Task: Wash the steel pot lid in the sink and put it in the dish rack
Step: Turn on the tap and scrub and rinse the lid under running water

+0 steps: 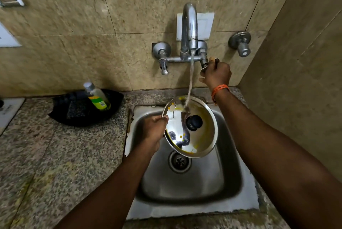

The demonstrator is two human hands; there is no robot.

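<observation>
The steel pot lid (196, 132) is held tilted over the sink (233, 182) by its left rim, pinched in the left hand (154, 128), while a stream of water (190, 80) from the faucet (188, 25) is caught near its black knob (194, 123). The right tap handle (208, 63) is gripped by the right hand (216, 76), apparently closed around it though mostly hidden. A soap bottle (97, 97) is lying in a black tray (74, 112) on the counter (46, 154) to the left.

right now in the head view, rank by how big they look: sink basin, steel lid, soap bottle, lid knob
1. Sink basin
2. Steel lid, held over the basin by the left hand, nearer the camera, so it may look bigger than it is
3. Soap bottle
4. Lid knob
</observation>
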